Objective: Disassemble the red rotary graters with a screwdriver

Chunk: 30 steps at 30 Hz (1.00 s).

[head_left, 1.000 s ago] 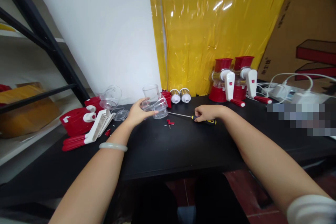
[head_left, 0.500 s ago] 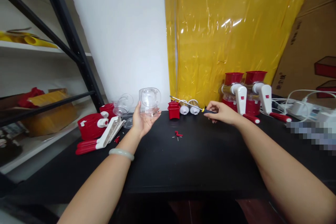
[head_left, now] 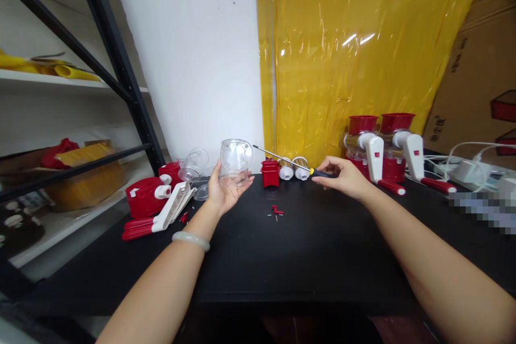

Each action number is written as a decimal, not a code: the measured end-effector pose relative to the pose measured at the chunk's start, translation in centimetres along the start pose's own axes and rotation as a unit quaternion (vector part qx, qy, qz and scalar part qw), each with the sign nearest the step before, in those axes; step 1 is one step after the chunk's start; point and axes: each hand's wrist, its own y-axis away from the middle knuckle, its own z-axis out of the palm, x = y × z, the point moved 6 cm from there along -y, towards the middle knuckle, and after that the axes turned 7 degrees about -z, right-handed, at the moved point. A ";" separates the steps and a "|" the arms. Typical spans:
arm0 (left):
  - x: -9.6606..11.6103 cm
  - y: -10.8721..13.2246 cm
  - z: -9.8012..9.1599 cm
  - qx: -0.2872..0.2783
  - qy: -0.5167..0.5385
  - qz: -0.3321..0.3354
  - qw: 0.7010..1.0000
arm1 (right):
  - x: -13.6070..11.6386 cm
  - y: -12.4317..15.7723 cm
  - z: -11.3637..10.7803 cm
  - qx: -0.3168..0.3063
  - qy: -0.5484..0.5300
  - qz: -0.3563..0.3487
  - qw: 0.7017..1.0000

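Observation:
My left hand (head_left: 226, 193) is wrapped round a clear plastic housing (head_left: 236, 158), raised above the black table. In my right hand (head_left: 338, 177) is the dark handle of a screwdriver (head_left: 282, 158); its long metal shaft points left, the tip near the housing's upper right side. Whether the tip touches the housing I cannot tell. Behind, a red plastic hopper (head_left: 270, 173) stands beside two white-ended grater drums (head_left: 293, 169). Below, a small red part (head_left: 277, 210) and several tiny screws or pins lie on the table.
To the left lie red bases (head_left: 145, 197), white cranks with red handles (head_left: 171, 209) and another clear housing (head_left: 192, 165). Two assembled rotary graters (head_left: 363, 145) stand at the right, with white cables and plugs (head_left: 467, 166) beyond. A metal-framed shelf (head_left: 124, 75) borders the left side.
The screwdriver tip has moved left towards the clear housing and slightly up. The view has shifted a little, so everything sits slightly further right and lower.

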 end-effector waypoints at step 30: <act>1.0 -0.8 -2.0 0.170 -0.150 0.195 0.954 | 2.6 0.1 1.5 -0.033 -0.022 0.027 0.999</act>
